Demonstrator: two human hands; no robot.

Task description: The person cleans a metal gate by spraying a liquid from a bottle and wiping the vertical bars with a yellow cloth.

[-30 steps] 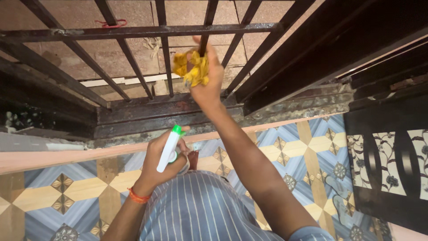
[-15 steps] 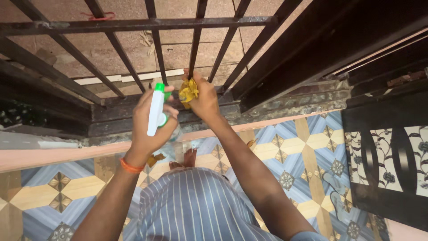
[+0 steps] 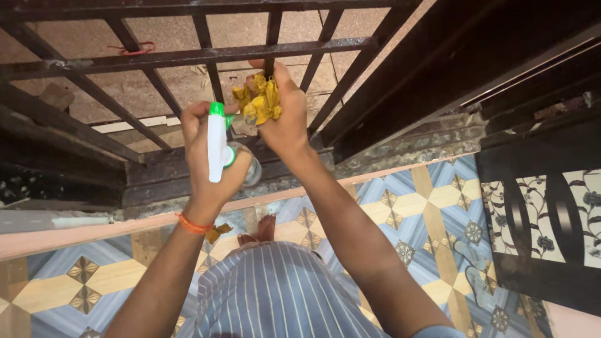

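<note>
Right hand (image 3: 285, 122) bunching crumpled yellow cloth (image 3: 258, 103); left hand (image 3: 210, 166) wrapped round plastic spray bottle (image 3: 217, 144)

dark, worn metal grille (image 3: 188, 57), crumpled yellow cloth (image 3: 258, 103), smooth white plastic spray bottle (image 3: 216, 147), glossy patterned floor tiles (image 3: 413, 206).

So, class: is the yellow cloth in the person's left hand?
No, the right hand grips the yellow cloth against a bar; the left hand holds a spray bottle.

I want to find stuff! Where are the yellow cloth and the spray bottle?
yellow cloth (image 3: 258, 103): head view, on its bunched middle.
spray bottle (image 3: 216, 149): head view, on its white sprayer head.
</note>
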